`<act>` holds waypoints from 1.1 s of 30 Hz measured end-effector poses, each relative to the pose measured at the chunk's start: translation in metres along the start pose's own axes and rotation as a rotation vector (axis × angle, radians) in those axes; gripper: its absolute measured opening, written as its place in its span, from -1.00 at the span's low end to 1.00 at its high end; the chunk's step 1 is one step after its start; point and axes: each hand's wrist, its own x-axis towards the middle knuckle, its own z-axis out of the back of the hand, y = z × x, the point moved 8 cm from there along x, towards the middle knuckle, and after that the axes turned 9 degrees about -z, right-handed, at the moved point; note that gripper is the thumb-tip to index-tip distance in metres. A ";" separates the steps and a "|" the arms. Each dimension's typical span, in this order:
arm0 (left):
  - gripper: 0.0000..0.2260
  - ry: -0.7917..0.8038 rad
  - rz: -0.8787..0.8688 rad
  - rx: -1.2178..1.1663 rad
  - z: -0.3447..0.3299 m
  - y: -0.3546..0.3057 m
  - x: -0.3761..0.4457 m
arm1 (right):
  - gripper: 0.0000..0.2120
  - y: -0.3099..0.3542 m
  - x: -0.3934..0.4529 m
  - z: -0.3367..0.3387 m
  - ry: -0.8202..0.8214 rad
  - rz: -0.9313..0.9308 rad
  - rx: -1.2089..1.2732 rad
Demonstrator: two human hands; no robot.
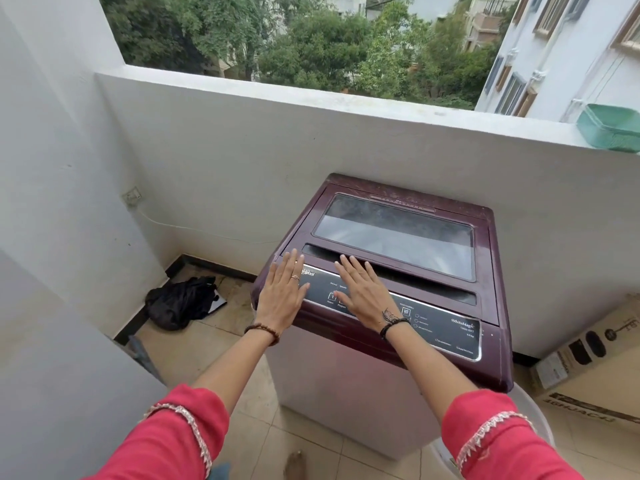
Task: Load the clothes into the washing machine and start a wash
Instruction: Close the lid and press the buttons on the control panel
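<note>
Lid (394,233) closed, drum hidden; washing machine (381,341) panel faces person; left hand (280,296), right hand (363,292) flat, fingers straight, grasping nothing.

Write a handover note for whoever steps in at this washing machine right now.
Left hand: open, fingers straight, over the left end of the control panel.
Right hand: open, flat over the panel's buttons.
Washing machine: against the balcony wall, lid closed.
Clothes: none clearly in view; a dark bundle lies on the floor in the left corner, and whether it is laundry cannot be told.
Done: nothing visibly loaded.
Left: open the lid, load clothes, close it, start the wash.
</note>
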 end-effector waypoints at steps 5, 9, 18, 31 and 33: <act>-0.44 -0.042 0.136 0.057 0.012 0.045 -0.009 | -0.39 0.052 0.037 0.001 -0.010 0.123 -0.006; -0.32 -0.053 0.224 0.118 0.015 0.097 -0.014 | -0.39 0.097 0.081 -0.008 0.023 0.189 0.006; -0.41 -0.041 0.310 0.157 0.024 0.215 -0.009 | -0.38 0.198 0.183 -0.027 0.051 0.275 0.023; -0.28 0.022 0.487 0.229 0.002 0.366 0.016 | -0.35 0.299 0.309 -0.078 0.105 0.289 0.052; -0.27 0.067 0.540 0.220 0.005 0.385 0.027 | -0.35 0.304 0.332 -0.087 0.115 0.294 0.043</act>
